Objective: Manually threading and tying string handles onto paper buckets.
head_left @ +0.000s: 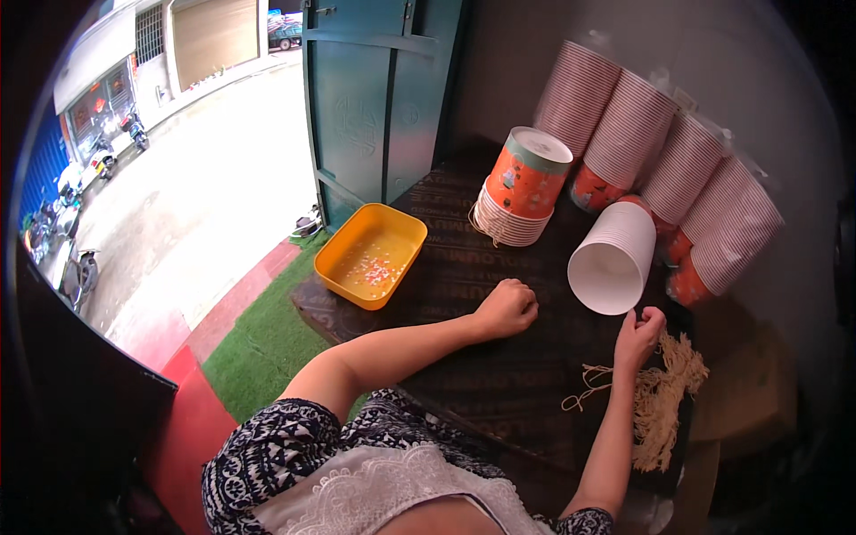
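Observation:
My left hand (506, 309) rests on the dark tabletop with its fingers curled in; whether anything is inside them is hidden. My right hand (638, 337) is closed too, its fingertips by the lower rim of a stack of white paper tubs (611, 267). That stack lies on its side, mouth towards me. Beside the right wrist hangs a bundle of beige strings (664, 401) over the table's right edge, a loose loop reaching left. Farther back stands an upside-down stack of orange-printed paper tubs (524, 187), with string around its lower rims.
A yellow plastic bin (370, 254) with small white and orange bits sits at the table's left. Tall wrapped stacks of paper tubs (629, 125) lean along the back wall. A green metal door (374, 107) stands beyond, next to a bright street. A cardboard box (744, 383) is at right.

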Demonstrator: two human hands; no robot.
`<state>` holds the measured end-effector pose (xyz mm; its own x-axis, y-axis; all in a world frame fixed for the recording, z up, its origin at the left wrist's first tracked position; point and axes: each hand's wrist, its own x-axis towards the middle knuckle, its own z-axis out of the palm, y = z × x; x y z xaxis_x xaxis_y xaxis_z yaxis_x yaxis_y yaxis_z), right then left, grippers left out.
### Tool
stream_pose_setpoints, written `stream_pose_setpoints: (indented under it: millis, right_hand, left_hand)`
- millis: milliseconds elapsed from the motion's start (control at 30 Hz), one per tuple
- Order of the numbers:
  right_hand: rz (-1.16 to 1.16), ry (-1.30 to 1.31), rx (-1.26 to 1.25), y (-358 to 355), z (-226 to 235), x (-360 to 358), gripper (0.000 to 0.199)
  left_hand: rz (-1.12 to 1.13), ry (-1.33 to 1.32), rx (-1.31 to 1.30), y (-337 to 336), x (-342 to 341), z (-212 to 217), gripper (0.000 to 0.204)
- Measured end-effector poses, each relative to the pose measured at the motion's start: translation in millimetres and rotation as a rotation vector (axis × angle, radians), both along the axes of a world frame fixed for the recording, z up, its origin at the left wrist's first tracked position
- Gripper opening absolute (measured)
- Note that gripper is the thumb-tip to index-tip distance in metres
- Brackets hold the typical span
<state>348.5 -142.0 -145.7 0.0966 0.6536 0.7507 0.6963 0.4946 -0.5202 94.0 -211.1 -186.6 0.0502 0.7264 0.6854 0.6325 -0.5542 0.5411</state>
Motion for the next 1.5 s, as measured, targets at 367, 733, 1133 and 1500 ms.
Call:
stream_pose_setpoints:
  millis: [367, 733, 1133, 1500]
  right_hand:
    - [-0.028, -0.074, -0.061, 30.9, -42.0, 18.4, 0.025]
    - [-0.017, -0.082, -0.028, 36.8, -35.6, 6.6, 0.024]
    - [-0.089, -0.046, -0.067, 44.8, -34.6, -1.2, 0.024]
    - [-0.184, -0.093, -0.086, 49.7, -37.3, -7.5, 0.017]
  left_hand:
    - [0.006, 0.043, -0.037, -4.4, 1.2, 1.5, 0.018]
    - [0.016, 0.097, -0.078, -5.9, -1.9, 1.8, 0.020]
    - [-0.001, 0.129, -0.225, -9.8, -3.2, 6.9, 0.020]
    - [-0.028, 0.137, -0.254, -10.0, -4.7, 8.4, 0.020]
